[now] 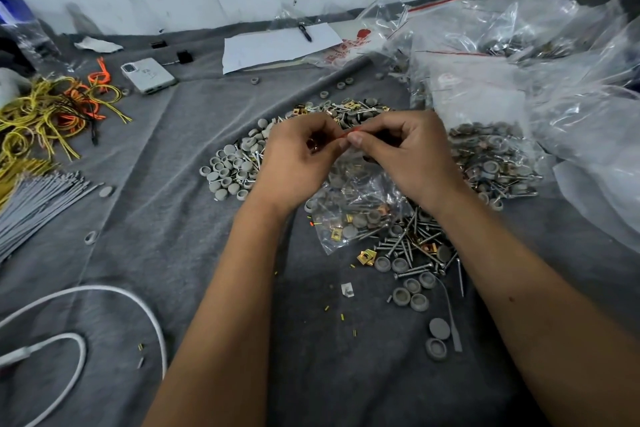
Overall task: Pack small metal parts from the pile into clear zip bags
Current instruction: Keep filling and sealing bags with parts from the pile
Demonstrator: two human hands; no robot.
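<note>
Head camera view, looking down on a tabletop (145,253) covered in grey cloth: at the centre, the left hand (298,163) and right hand (412,156) meet, curled fingers (355,139) of both pinching the red zip strip at the top of a clear bag (360,204) that hangs below them, partly filled with screws and grey caps. The pile (239,166) of screws, grey caps and brass clips lies beneath and around the hands, spreading from 10 o'clock to 5 o'clock. Filled bags (491,135) are heaped at 2 o'clock, yellow and orange ties (52,111) at 9 o'clock, and a white cable (114,295) at 7 o'clock.
</note>
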